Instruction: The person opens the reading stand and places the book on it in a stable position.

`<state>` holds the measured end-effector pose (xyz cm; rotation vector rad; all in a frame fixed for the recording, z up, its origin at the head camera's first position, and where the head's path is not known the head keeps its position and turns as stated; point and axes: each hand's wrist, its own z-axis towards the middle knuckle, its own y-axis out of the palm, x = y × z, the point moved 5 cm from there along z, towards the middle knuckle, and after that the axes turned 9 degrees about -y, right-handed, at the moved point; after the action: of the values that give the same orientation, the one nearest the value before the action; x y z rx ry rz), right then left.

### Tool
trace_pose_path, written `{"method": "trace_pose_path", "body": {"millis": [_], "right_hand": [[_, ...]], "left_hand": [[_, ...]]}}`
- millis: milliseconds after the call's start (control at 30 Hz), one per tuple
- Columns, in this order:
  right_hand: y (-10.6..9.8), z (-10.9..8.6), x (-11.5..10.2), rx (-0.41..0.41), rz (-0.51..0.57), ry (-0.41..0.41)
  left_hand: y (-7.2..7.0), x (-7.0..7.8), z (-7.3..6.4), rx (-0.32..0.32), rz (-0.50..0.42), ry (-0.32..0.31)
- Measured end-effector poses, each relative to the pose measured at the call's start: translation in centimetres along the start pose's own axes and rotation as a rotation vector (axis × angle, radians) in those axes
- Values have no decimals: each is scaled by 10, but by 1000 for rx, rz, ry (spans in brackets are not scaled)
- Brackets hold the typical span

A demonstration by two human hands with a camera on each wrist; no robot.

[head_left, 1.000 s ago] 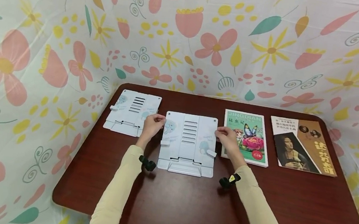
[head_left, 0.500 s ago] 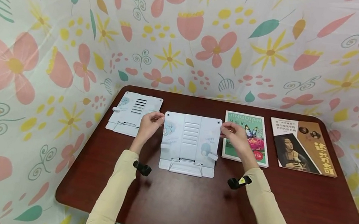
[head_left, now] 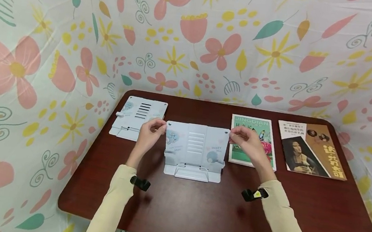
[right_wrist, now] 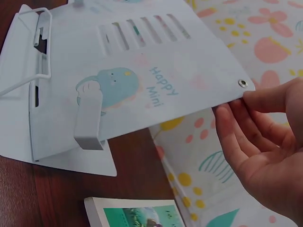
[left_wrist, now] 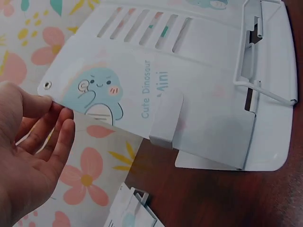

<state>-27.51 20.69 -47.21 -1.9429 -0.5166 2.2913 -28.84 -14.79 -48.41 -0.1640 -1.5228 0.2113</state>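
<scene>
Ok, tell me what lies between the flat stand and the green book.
The head view shows the tilted white stand, held by the left hand and right hand.

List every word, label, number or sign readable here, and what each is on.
"Cute Dinosaur Mini": held book stand, left side.
"Happy Mini": held book stand, right side.
"JINGDIAN": green book, top of cover; Chinese characters below too blurred.
Brown-and-white book: Chinese text, too blurred.
Other book stand: print too small.
Yellow sticker on black right-wrist camera: any marking too small.
Numbers: none readable.
</scene>
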Motion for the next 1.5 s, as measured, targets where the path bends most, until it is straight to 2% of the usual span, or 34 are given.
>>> {"method": "trace_pose_path", "body": {"millis": [200,400,500,767,933,1033,1133,1367,1500], "right_hand": [[-3,-12,-9,-53,-31,-49],[-3,-24,-18,-96,-89,-104],[-2,-30,-22,-107,-114,-126],[-2,-46,-27,-128,-172,-156],[-1,-54,-28,-128,-164,-182],[-1,-57,-29,-122,-144,-201],[0,-59,-29,-111,-132,-231],[-3,-66,-34,-76,-107,-260],[-6,-68,-37,-69,-92,-251]], "left_hand": [[-2,5,-15,-18,-24,17],[-6,30,-39,-44,-41,54],[-7,35,-48,-54,-53,73],[-9,32,-61,-70,-86,89],[-12,33,-68,-75,-98,93],[-14,34,-72,-72,-89,116],[-17,36,-74,-61,-68,164],[-21,15,-67,-60,-70,213],[-22,14,-68,-65,-75,230]]}}
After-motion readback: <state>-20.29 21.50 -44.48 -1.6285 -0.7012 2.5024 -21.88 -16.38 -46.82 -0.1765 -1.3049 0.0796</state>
